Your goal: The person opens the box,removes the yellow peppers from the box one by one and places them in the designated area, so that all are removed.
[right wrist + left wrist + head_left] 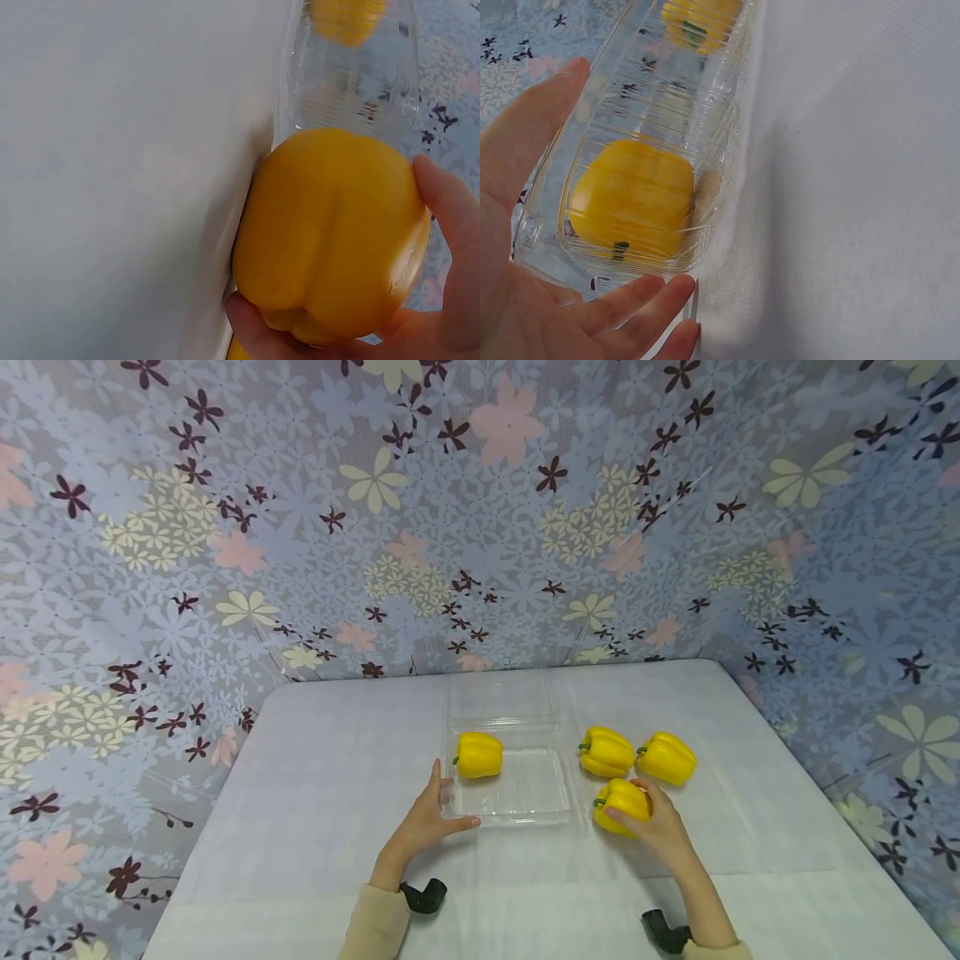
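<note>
A clear plastic clamshell box (pixel 525 785) lies with its lid (pixel 498 697) folded back, away from me. One yellow bell pepper (pixel 480 756) sits in its left part, stem to the left. At the box's near left corner my left hand (pixel 429 817) spreads thumb and fingers along the walls; in the left wrist view the fingers (pixel 641 311) are straight by the box's end. To the right of the box, my right hand (pixel 660 822) grips another yellow bell pepper (pixel 330 232) between thumb and fingers, low over the table or on it; I cannot tell which.
Two more yellow bell peppers, one (pixel 606 752) nearer the box and one (pixel 667 758) farther right, lie behind my right hand. A white cloth covers the table (pixel 330 760). Behind it hangs a flowered curtain (pixel 450 527). Black wrist-camera mounts (pixel 424 896) sit at both wrists.
</note>
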Demonstrator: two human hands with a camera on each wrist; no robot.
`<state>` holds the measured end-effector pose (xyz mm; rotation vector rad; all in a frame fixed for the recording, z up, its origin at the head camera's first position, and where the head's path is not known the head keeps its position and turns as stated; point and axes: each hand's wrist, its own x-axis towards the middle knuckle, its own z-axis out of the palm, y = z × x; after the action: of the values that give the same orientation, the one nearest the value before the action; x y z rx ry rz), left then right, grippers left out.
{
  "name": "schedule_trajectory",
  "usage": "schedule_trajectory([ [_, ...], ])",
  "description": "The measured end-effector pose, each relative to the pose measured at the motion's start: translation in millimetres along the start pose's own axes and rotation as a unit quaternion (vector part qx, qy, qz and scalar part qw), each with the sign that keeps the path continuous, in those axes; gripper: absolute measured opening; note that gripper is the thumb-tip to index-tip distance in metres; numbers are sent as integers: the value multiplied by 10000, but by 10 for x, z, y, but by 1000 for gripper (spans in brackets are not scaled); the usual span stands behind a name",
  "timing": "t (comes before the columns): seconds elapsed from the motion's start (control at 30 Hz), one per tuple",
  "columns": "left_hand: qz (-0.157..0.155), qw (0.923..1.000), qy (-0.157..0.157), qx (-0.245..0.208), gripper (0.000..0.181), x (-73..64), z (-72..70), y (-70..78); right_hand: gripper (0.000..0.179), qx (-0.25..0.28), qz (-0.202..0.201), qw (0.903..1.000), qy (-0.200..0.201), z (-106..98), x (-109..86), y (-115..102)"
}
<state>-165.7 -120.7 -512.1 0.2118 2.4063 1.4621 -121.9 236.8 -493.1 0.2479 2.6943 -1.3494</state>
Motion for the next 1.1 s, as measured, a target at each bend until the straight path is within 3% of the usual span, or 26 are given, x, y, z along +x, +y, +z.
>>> schedule_trajectory([
  [0.43,18,10000,-20,-16,123,0,-8,3,84,-460,15,9987,-197,-48,1,-34],
  [0.83,24,10000,-12,8,122,2,-17,14,69,-295,-834,9944,570,-211,7,-189],
  [1.1,-16,10000,-3,45,122,3,-17,15,67,-241,-807,9944,645,-311,104,-396],
])
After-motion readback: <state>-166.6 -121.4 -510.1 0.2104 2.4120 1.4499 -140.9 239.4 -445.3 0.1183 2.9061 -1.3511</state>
